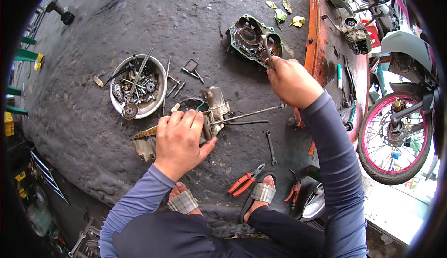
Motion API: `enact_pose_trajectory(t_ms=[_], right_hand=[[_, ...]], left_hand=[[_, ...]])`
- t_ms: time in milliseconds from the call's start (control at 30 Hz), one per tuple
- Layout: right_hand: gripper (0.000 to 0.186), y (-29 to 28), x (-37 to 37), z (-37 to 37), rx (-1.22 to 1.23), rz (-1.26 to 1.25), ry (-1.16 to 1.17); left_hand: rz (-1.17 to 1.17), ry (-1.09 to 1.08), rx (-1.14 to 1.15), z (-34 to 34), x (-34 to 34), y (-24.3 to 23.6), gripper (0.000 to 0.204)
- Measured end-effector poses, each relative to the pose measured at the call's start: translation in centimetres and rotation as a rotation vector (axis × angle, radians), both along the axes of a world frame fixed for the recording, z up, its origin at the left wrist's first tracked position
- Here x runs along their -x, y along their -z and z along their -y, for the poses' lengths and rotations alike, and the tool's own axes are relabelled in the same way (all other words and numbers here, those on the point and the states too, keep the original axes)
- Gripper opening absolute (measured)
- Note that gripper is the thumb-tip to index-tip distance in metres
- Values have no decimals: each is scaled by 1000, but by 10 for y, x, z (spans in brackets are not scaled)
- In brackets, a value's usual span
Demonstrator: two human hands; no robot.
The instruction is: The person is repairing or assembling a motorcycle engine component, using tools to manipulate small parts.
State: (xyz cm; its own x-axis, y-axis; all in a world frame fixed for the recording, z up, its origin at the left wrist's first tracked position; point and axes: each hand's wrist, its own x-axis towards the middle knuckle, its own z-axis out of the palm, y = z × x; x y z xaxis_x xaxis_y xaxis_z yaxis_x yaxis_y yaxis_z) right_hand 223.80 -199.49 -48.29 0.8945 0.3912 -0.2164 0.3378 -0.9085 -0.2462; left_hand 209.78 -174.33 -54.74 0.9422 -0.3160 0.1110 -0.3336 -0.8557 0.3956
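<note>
Metal tool (266, 48) gripped in the right hand (293, 81), fingers curled closed around the near end, far end out over the open engine case (250, 35); touching or just above, cannot tell. Held by the end, probably to keep knuckles clear of that dark, oily-looking hollow. And the case, lying open side up on the dark ground (186, 34), near the orange frame (315, 34), likely for a plain view inside.

Down to the left hand (181, 141) now! Fingers half spread and bent over a grey metal casting (216, 102), thumb stretched out to the side; perhaps steadying, perhaps just resting. Really gripping underneath? Cannot tell, hidden by the palm. Beside the casting, a long thin rod (251, 113), slanting toward the right forearm.

Over to the white bowl (164, 79), heaped with small metal parts (139, 83), presumably to keep loose bits together. And near the feet, red-handled pliers (242, 183) and a wrench (271, 148), perhaps left there for easy reach.
</note>
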Motion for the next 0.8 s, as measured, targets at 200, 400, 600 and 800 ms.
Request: enact_pose_trajectory(t_ms=[200,400,600,800], right_hand=[[27,7,-17,5,49,-108,9],[28,-6,-17,0,4,-320,202],[23,1,-9,10,-123,-102,118],[24,4,-9,10,-87,-122,131]], left_hand=[[8,-9,10,0,1,1,57],[13,-8,10,1,-1,2,57],[34,-9,9,-1,-1,3,56],[8,-11,8,0,-2,3,57]])
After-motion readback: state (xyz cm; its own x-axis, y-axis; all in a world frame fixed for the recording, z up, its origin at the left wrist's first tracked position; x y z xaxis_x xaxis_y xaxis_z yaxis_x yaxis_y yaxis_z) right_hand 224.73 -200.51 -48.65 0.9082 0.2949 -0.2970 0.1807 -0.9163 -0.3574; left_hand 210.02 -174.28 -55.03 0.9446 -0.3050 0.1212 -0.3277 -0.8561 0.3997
